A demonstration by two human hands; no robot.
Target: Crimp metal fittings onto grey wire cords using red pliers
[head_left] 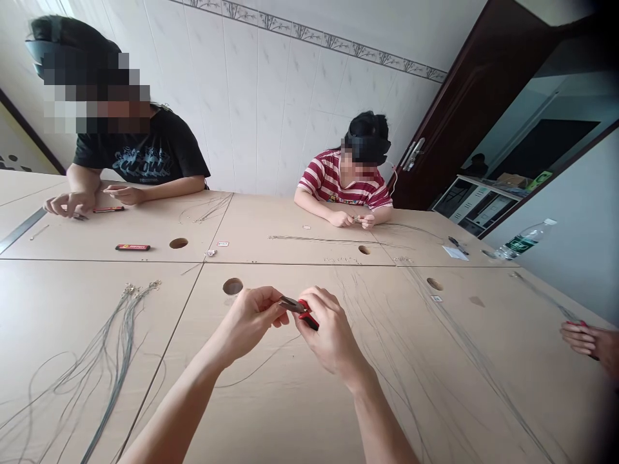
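My right hand point(325, 330) is closed round red-handled pliers point(300, 309), whose dark jaws point left. My left hand point(253, 317) pinches something small at the jaw tips, with a thin grey cord point(256, 368) trailing down from it across the wooden table point(271, 419). Both hands meet above the table's near middle, just below a round cable hole point(233, 286). What sits between the left fingertips is too small to make out.
A bundle of grey cords with clasps point(109, 348) lies at the left; more cords point(416, 335) spread at the right. Two people sit across the table working with their hands. Another person's hand point(587, 341) rests at the right edge. A water bottle point(525, 240) stands far right.
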